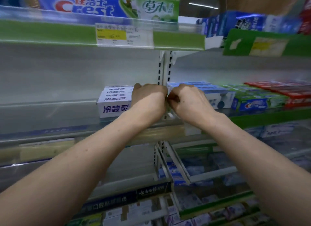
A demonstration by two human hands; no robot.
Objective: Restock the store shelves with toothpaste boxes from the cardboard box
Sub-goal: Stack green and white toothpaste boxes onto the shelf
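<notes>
While both bare forearms reach up and forward, the person's two hands meet at the middle of the grey metal shelf (50,114), just in front of the white slotted upright post (165,66) that divides the two bays. The left hand (148,98) lies against the right end of a stack of white toothpaste boxes printed with dark blue characters (114,101), which sits at the right-hand end of the left bay. Its thumb shows above the top of the stack; the other fingers are hidden behind the back of the hand, so its grip cannot be told. The right hand (186,101) touches the left hand, its fingers curled in toward the palm; whether they pinch anything cannot be made out.

Behind the right hand, in the right bay, lies a row of blue-and-white toothpaste boxes (217,94), then green-and-blue Crest boxes (255,103), then red boxes (286,91). On the shelf above, a long blue, white and green Crest box (107,6) lies over a green price strip (50,32) bearing a white-and-yellow price label (124,34). Blurred boxes (193,172) fill the lower shelves.
</notes>
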